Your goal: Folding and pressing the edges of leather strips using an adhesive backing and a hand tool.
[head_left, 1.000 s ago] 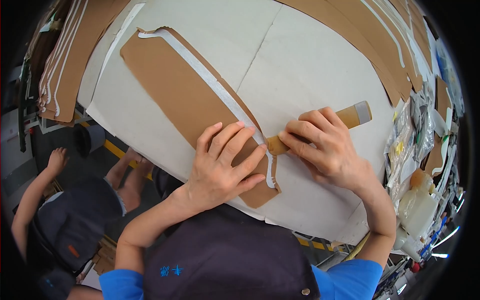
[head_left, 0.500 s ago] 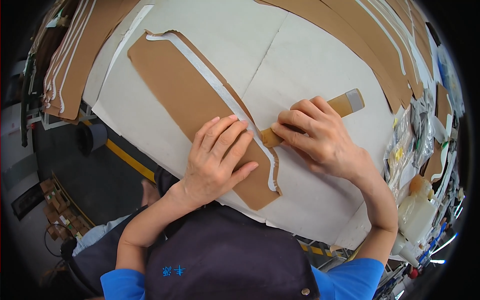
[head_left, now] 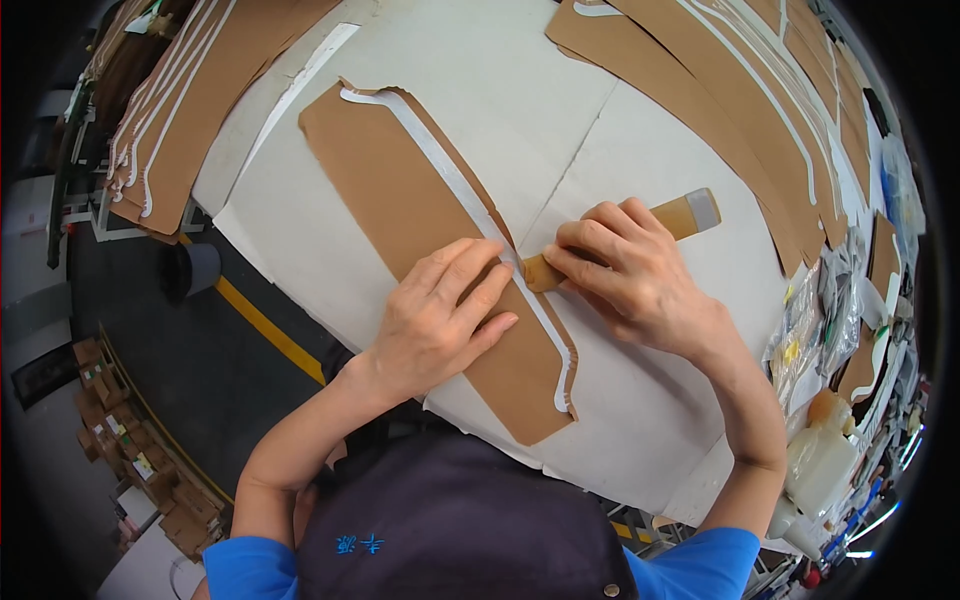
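A long brown sheet of leather-like material [head_left: 400, 190] lies slantwise on the pale work surface. A white strip [head_left: 440, 160] runs along its right side, with a narrow wavy edge standing up beyond it. My left hand [head_left: 435, 310] rests on the sheet's lower middle, fingers stretched out, fingertips at the strip. My right hand [head_left: 635, 275] is closed around a flat tan bar-shaped tool [head_left: 675, 217] with a grey band at its far end. The tool's near end touches the sheet's raised edge, just right of my left fingertips.
The work surface [head_left: 480, 60] is pale, with a seam across it. Brown pieces with white strips lie in stacks at far left [head_left: 190, 100] and far right [head_left: 690, 80]. Clear plastic bags [head_left: 800, 330] and a whitish bottle [head_left: 822, 455] stand at the right edge. Cardboard boxes [head_left: 150, 460] sit below left.
My view has shifted, so the sheet and surface appear farther right and lower. Both hands, with the tool, have moved a little up along the strip, away from its near end.
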Demonstrator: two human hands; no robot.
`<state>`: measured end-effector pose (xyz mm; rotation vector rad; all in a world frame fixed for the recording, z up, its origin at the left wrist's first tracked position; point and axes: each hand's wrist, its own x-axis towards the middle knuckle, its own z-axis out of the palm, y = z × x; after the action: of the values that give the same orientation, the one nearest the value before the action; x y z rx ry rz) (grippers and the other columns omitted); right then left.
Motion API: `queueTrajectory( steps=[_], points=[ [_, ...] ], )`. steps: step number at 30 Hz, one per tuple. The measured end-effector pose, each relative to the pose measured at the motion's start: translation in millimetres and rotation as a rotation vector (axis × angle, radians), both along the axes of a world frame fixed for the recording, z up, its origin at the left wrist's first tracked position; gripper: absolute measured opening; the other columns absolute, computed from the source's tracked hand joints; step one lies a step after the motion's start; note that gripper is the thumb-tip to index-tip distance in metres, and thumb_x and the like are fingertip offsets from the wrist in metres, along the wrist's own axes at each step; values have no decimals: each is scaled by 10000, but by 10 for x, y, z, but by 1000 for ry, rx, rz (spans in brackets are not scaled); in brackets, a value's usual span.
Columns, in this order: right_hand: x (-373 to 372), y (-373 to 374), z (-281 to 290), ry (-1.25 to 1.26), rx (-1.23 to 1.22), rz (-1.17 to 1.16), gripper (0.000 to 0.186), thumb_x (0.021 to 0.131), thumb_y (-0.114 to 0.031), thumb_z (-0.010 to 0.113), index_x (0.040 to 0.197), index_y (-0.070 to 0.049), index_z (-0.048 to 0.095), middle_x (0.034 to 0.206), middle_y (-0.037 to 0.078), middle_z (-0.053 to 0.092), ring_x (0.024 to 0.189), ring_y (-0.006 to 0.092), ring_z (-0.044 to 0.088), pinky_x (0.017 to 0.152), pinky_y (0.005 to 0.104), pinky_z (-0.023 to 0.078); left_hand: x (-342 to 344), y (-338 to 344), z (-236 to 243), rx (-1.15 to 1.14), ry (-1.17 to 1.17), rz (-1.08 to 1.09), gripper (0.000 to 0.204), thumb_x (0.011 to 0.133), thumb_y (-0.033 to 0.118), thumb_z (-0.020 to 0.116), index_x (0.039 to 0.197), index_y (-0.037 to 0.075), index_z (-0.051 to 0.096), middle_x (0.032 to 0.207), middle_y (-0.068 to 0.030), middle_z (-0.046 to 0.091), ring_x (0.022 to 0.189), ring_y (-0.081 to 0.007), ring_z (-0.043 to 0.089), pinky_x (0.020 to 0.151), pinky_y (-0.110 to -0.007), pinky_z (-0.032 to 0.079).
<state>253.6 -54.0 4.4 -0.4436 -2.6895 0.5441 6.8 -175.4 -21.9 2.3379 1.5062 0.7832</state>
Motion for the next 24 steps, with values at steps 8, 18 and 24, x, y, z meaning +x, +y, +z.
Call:
queueTrajectory(
  steps=[8, 18, 24],
  points=[
    [-209, 161, 15, -3, 12, -3, 351, 708, -27, 778, 1051, -38, 708, 1083, 50, 605, 987, 239, 571, 806, 375, 425, -165, 163, -32, 11, -4, 14, 465, 807, 220, 862, 1207, 30, 719, 1389, -149, 615, 1314, -363, 579, 1077, -471, 505],
    [-496, 394, 12, 2, 32, 5, 278, 763, -43, 786, 1031, -50, 713, 1066, 43, 614, 963, 231, 573, 794, 373, 425, -435, 350, -44, 2, -44, -4, 457, 790, 221, 872, 1180, 34, 723, 1343, -156, 635, 1320, -365, 570, 1081, -486, 500],
    [-664, 520, 28, -11, 37, -3, 287, 764, -52, 817, 1031, -59, 715, 1054, 37, 622, 936, 233, 574, 787, 375, 427, -613, 513, 56, 32, -8, 13, 421, 806, 201, 866, 1170, 37, 731, 1353, -152, 627, 1326, -361, 567, 1072, -483, 507]
  ],
)
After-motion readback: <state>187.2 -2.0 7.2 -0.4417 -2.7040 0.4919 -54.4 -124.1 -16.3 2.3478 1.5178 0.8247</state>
